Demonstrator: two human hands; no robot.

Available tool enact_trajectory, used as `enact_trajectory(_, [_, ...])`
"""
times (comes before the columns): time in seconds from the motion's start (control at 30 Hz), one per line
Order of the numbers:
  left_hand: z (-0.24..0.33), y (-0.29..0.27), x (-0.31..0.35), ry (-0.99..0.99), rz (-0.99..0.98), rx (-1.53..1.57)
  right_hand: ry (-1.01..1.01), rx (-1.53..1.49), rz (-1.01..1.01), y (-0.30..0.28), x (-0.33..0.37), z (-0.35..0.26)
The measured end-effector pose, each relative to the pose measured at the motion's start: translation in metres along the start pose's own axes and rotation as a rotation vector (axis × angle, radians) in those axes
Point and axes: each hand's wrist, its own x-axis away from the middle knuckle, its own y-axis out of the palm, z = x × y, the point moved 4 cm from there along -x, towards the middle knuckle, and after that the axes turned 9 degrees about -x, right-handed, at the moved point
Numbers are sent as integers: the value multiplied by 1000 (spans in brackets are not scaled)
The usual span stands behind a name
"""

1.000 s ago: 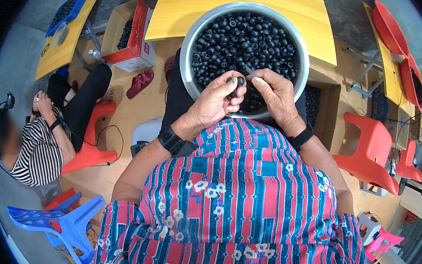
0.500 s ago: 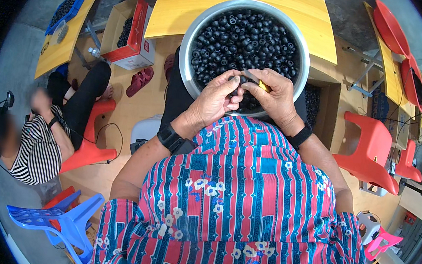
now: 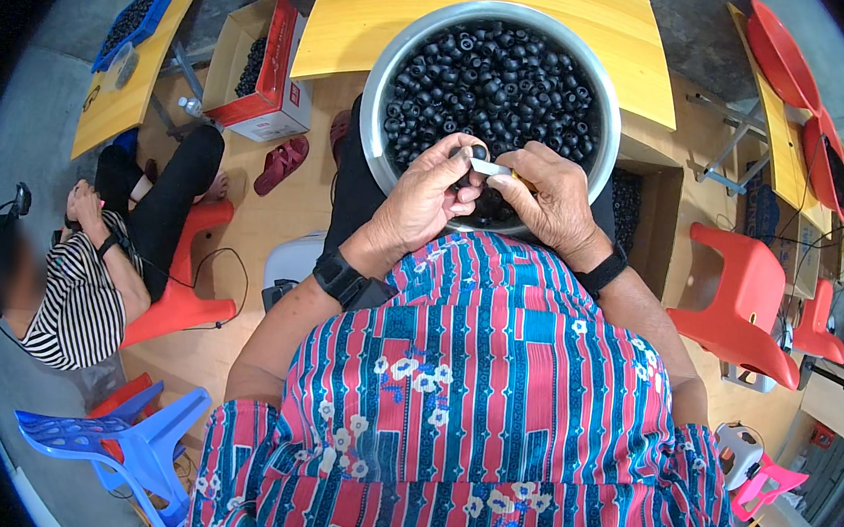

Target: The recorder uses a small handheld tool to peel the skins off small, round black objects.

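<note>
A large metal bowl [image 3: 383, 79] full of small round black fruits [image 3: 503, 80] rests on my lap. My left hand [image 3: 422, 203] pinches one black fruit [image 3: 478, 152] between thumb and fingertips over the bowl's near rim. My right hand [image 3: 553, 200] holds a small knife [image 3: 496, 169] with a pale blade, its tip against that fruit. Both wrists wear dark bands. My striped, flowered shirt fills the lower part of the view.
A yellow table [image 3: 484, 13] stands beyond the bowl. A person in a striped top [image 3: 78, 294] sits on a red stool [image 3: 183, 293] at left. A cardboard box [image 3: 258, 69], red sandals [image 3: 285, 163], blue stool [image 3: 126, 438] and red chairs [image 3: 740, 301] surround me.
My hands have stayed together over the bowl's near rim, turning the fruit against the knife. The person at left has shifted their arms slightly.
</note>
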Motion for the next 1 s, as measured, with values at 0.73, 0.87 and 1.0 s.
enact_trajectory(0.73, [-2, 9, 5, -100, -51, -53, 248, -39, 180, -8, 4, 27])
enact_trajectory(0.87, [18, 6, 10, -192, -70, -124, 185, 105, 132, 3, 3, 25])
enact_trajectory(1.0, [47, 35, -3, -347, -153, -306, 186, 66, 153, 5, 5, 30])
